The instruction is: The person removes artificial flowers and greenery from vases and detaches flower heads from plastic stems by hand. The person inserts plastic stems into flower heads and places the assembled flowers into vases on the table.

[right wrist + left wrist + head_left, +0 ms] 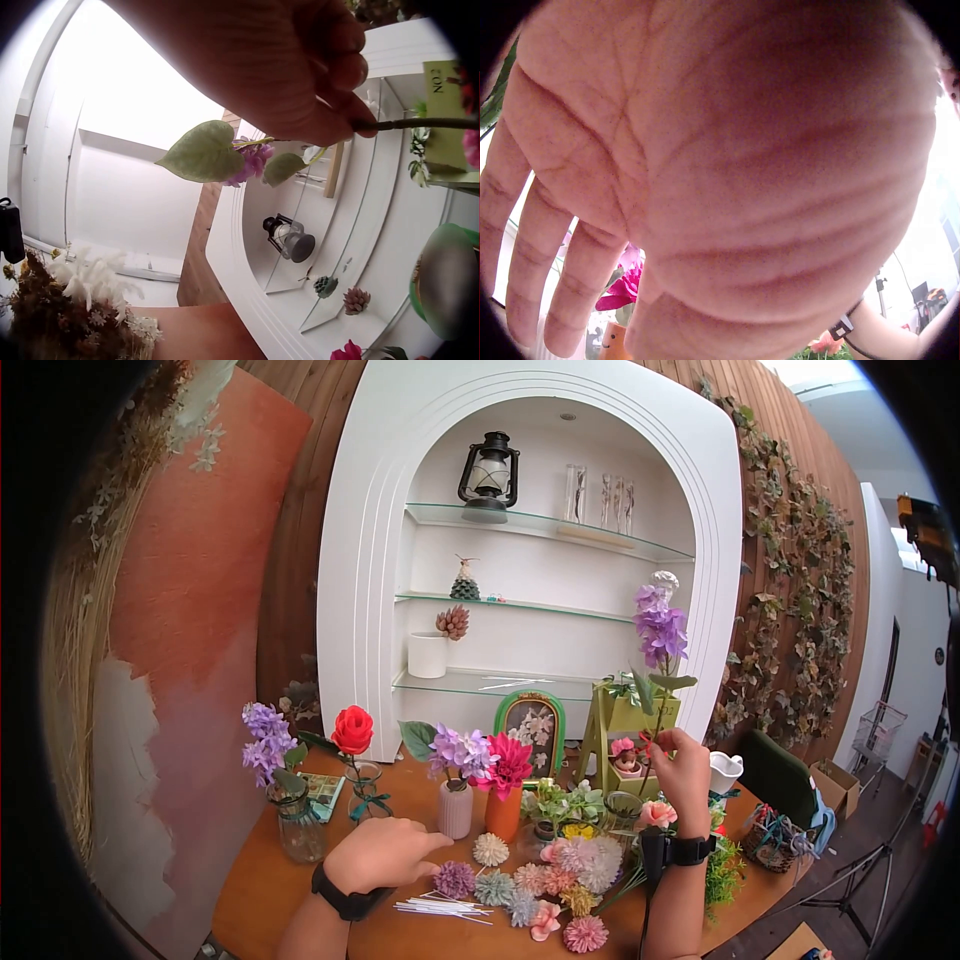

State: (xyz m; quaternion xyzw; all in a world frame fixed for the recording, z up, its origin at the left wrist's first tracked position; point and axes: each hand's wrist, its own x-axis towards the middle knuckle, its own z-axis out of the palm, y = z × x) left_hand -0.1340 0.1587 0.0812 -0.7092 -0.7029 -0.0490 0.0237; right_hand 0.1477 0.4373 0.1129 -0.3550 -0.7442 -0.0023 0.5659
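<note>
My right hand (684, 772) pinches the stem of a tall purple flower (661, 628) between thumb and fingers. Its blossoms stand high above the hand, with green leaves (201, 152) along the stem in the right wrist view. Close by the lower stem is a clear glass vase (622, 812). My left hand (382, 854) hovers low over the table's left half, holding nothing, with fingers (577, 292) loosely extended. Just beyond it stands a ribbed pink vase (455, 810) with a lilac flower. An orange vase (503, 815) beside that bears a magenta flower (508, 760).
Loose flower heads (585, 933) and white sticks (440, 907) lie on the wooden table (250, 900). Glass vases with a purple flower (267, 745) and a red rose (353, 730) stand left. A green frame (560, 710), green bag (655, 710) and wicker basket (770, 838) are farther back and right.
</note>
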